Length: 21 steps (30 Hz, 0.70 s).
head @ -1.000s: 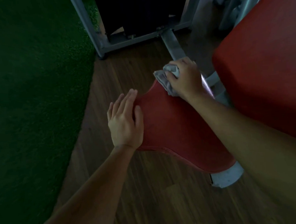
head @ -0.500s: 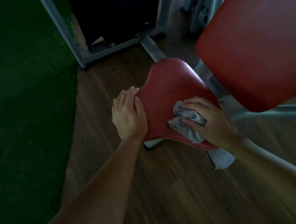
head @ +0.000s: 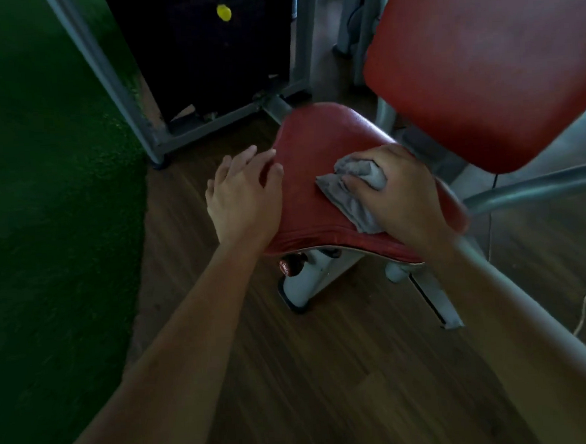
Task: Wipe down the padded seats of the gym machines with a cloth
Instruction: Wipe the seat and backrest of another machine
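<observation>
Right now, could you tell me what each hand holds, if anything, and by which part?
The right hand grips the grey cloth by its bunched end on the red seat; the left hand holds nothing.

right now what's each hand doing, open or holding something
Left hand: open, fingers straight, at the seat's left edge.
Right hand: holding the cloth on the seat.

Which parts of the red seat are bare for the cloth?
Bare: the far end of the seat beyond both hands, and the strip between the left hand and the cloth. Crowded: the right side, under the right hand, near the back pad.
</observation>
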Motion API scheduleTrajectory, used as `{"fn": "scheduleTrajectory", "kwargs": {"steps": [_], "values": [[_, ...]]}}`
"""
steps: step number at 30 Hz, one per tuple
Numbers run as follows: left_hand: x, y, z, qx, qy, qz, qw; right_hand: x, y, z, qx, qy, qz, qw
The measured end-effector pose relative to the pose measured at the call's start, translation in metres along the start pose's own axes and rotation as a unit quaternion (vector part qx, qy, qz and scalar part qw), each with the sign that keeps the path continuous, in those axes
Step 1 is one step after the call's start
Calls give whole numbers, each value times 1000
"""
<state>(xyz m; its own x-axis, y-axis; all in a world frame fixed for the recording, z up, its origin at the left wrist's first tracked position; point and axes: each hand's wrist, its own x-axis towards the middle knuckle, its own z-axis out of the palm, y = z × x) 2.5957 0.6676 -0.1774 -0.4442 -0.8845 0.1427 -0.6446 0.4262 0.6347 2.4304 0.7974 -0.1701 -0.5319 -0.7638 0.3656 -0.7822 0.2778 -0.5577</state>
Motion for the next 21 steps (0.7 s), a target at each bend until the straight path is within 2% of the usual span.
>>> {"fn": "scheduleTrajectory", "kwargs": {"steps": [5,7,13,17,21], "values": [[1,-18,-7,9,-48,116,992,1,4,2,-25,10,3,1000],[2,-21,-8,5,-42,144,989,3,6,3,-31,7,-12,999],[3,-26,-4,-50,-9,161,986,7,10,-4,-44,-7,-40,998],[6,-37,-4,-70,-8,212,975,1,8,0,-68,26,-66,995],[3,-48,-6,-80,-24,275,958,-12,4,0,-48,43,-82,995]]}}
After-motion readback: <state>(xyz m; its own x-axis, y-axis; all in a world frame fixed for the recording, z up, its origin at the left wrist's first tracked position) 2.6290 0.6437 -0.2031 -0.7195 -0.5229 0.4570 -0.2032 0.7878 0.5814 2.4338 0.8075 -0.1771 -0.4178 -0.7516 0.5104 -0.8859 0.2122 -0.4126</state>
